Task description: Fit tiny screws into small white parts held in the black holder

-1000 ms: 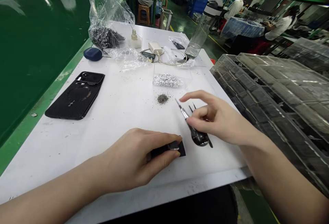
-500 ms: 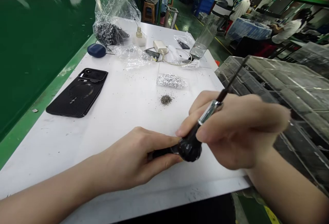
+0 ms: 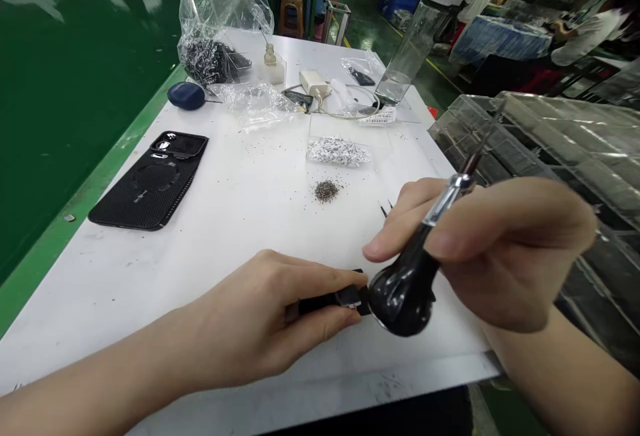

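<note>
My left hand (image 3: pixel 260 319) rests on the white table (image 3: pixel 230 223) near its front edge, fingers pinched on a small flat black part (image 3: pixel 334 301). My right hand (image 3: pixel 495 249) grips a screwdriver (image 3: pixel 420 263) with a round black handle and a chrome shaft. The handle end points down next to the black part, and the thin tip points up and to the right. A small pile of tiny dark screws (image 3: pixel 327 190) lies beyond my hands. The points of black tweezers (image 3: pixel 386 207) show just behind my right hand.
A black phone (image 3: pixel 153 181) lies at the left by the green wall. A bag of white parts (image 3: pixel 337 152), plastic bags (image 3: pixel 215 29), a blue case (image 3: pixel 186 95), a charger (image 3: pixel 313 81) and a glass (image 3: pixel 400 66) stand at the back. Clear trays (image 3: pixel 545 149) fill the right side. People work in the background.
My right hand picked the screwdriver up off the table and raised it, tip now pointing up and right. My left hand kept its pinch on the black part.
</note>
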Tool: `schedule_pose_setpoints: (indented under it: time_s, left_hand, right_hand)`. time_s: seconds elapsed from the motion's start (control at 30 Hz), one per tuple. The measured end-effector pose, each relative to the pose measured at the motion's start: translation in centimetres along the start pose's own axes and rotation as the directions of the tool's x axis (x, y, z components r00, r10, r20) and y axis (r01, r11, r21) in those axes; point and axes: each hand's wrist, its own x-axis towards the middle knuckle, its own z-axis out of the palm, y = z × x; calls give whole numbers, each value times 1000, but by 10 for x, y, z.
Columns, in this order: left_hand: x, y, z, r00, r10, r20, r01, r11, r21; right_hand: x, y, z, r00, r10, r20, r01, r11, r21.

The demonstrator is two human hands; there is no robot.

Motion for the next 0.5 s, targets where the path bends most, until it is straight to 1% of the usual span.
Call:
schedule_pose_setpoints:
  time_s: [0.03,0.1,0.13,0.17,0.27,0.3,0.33,0.4,0.43,0.5]
  left_hand:
    - [0,0,0,1000,0,4,1,1000,-9]
    - [0,1,-1,1000,-8,0,8,1000,5]
    - [0,1,-1,1000,-15,0,15,1000,14]
    - [1,1,-1,1000,-25,3,25,1000,19]
    - [1,1,-1,999,-38,20,38,999,-3]
    - [2,1,-1,999,-36,23,36,999,-15]
    - [2,1,0,999,-34,20,34,999,-14]
    - [1,1,1,999,-38,13,38,999,8]
    - [0,1,1,999,-47,9,47,999,14]
    - [-1,2,1,998,-67,6,66,998,7]
  right_hand:
    - [0,2,1,995,-71,-68,72,997,18]
    - [0,5,1,982,-189,-23,189,982,10]
    - [-1,6,1,980,-197,30,197,980,8]
    - [-1,6,1,983,-174,59,173,985,24]
    - [-3,6,-2,999,-46,0,45,984,174]
    - [-3,5,-3,1000,-11,-1,11,981,194]
    - [-3,5,-3,1000,-5,21,1,983,182]
    - [-4,6,-4,995,-43,93,33,994,103]
    - [-4,6,-4,993,-41,111,31,996,84]
    - [-4,7,-4,996,-7,86,-6,989,147]
